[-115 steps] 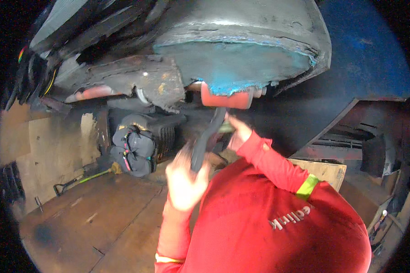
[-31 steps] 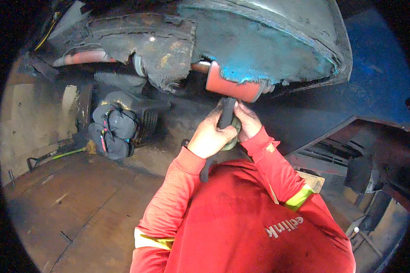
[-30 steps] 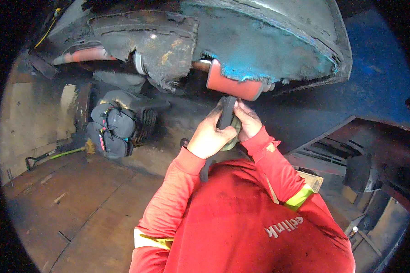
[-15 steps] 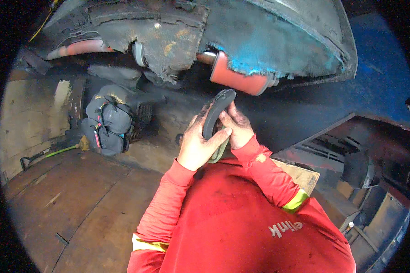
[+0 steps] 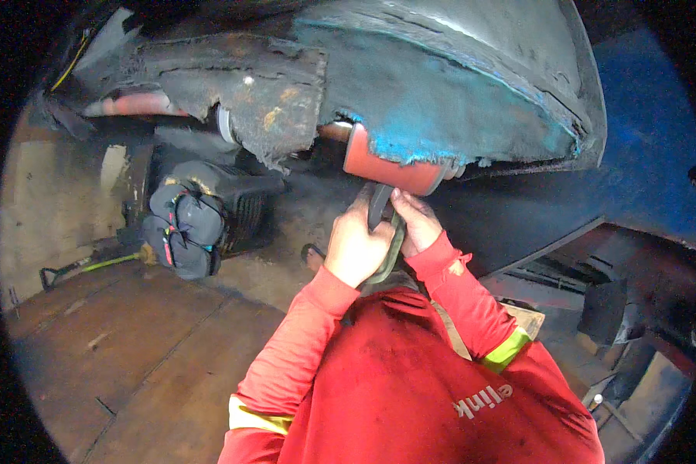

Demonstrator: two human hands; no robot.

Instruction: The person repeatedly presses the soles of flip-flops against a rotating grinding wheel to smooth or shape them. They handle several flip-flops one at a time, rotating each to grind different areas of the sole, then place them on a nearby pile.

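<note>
My left hand (image 5: 356, 246) and my right hand (image 5: 415, 220) are raised close together in front of my chest, below a reddish-orange cylinder (image 5: 390, 162). The left fingers are closed round a dark curved band (image 5: 378, 204), largely hidden by the hand. Beside it, a green curved band (image 5: 389, 261) runs down between my hands. My right hand's fingers are closed at the upper end of these bands, thumb pointing up. Whether the dark and green bands are one piece, I cannot tell. The cylinder sticks out from under a torn, blue-dusted dark panel (image 5: 441, 100).
Frayed dark matting (image 5: 286, 89) hangs overhead on the left. On the left stands a bundle of dark grey rounded pads (image 5: 185, 232), near a green-shafted tool with a black handle (image 5: 93, 265). Brown floor panels (image 5: 147, 348) spread below. A wooden board (image 5: 526, 317) lies at right.
Both hands have moved slightly right and lower in the view, and the dark band is now more covered by my left hand. The overhead cylinder appears lower and nearer my hands.
</note>
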